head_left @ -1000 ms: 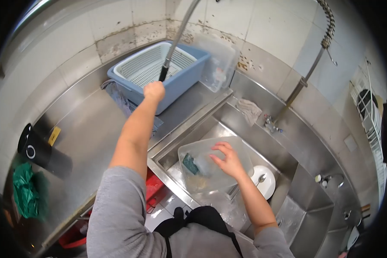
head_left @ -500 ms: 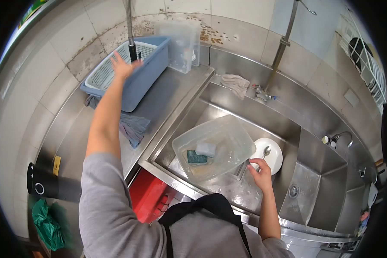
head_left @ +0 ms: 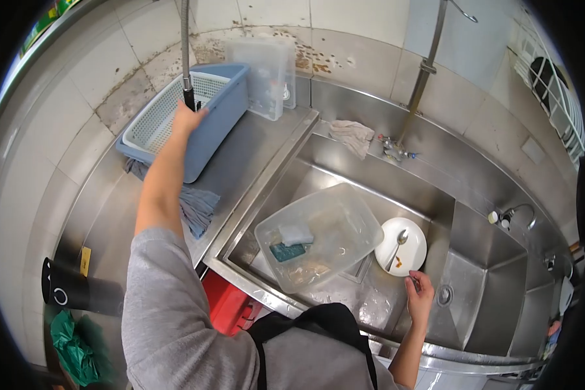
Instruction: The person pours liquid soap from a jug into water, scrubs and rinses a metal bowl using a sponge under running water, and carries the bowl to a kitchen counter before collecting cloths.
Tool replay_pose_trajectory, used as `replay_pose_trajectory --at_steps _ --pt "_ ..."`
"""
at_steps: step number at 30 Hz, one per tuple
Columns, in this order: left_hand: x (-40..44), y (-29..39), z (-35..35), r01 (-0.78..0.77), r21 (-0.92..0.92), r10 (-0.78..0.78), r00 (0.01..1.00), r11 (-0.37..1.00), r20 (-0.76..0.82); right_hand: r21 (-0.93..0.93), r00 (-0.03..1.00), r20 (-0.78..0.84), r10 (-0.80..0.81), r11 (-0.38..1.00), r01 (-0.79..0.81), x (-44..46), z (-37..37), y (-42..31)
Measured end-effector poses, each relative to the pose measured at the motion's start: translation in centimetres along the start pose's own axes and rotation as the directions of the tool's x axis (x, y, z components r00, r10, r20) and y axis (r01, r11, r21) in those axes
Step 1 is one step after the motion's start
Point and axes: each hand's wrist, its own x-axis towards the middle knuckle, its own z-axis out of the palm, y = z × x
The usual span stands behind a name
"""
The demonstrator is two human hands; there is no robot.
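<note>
Ribbed silvery spray hose (head_left: 185,52), black nozzle (head_left: 189,97)

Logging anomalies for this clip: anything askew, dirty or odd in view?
Brownish blotches mottle the wall tiles above the counter, possibly grime or damage. In the sink, the translucent tub sits skewed, not square to its walls; orange-brown scraps lie on the white plate beside the spoon.

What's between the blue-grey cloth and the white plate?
The head view shows the sink's metal rim, then a clear plastic tub, between cloth and plate.
</note>
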Motion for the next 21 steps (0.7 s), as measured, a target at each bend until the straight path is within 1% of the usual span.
replay_pose_trajectory --at_steps 2,5,8,11,14,17,20,21 --pt "-0.8 -2.2 1.2 -0.096 0.284 0.027 0.971 0.954 0.237 0.004 1.0 0.011 0.007 1.0 -0.007 0.5 0.8 0.1" --pt "-2.4 -2.4 0.0 -0.103 0.36 0.001 0.962 0.927 0.272 -0.006 0.999 0.042 0.008 1.0 -0.008 1.0 2.4 -1.4" --pt "-2.0 -2.6 0.7 -0.146 0.366 0.077 0.978 0.919 0.196 -0.004 0.996 0.062 -0.063 0.998 0.063 1.4 3.3 -1.6" --pt "-1.3 -2.8 0.9 -0.151 0.408 0.061 0.972 0.9 0.225 -0.045 0.997 0.051 -0.061 0.997 0.063 1.2 3.2 -2.8" --pt "-1.0 -3.3 0.5 -0.167 0.404 0.083 0.972 0.9 0.218 -0.04 0.999 0.04 -0.026 0.999 0.028 0.3 2.7 -1.7" --pt "-0.5 -3.8 0.4 -0.133 0.42 0.058 0.981 0.898 0.187 -0.056 0.998 0.017 0.063 0.997 -0.062 -0.5 2.2 -2.8" --pt "0.8 -5.1 1.1 -0.127 0.42 0.049 0.98 0.899 0.192 -0.052 1.0 0.0 0.014 0.999 -0.014 -1.0 1.9 -1.5" --pt "1.0 -5.1 1.2 -0.12 0.419 0.039 0.98 0.9 0.196 -0.087 1.0 0.004 0.021 0.996 -0.02 -1.1 1.7 -1.8"
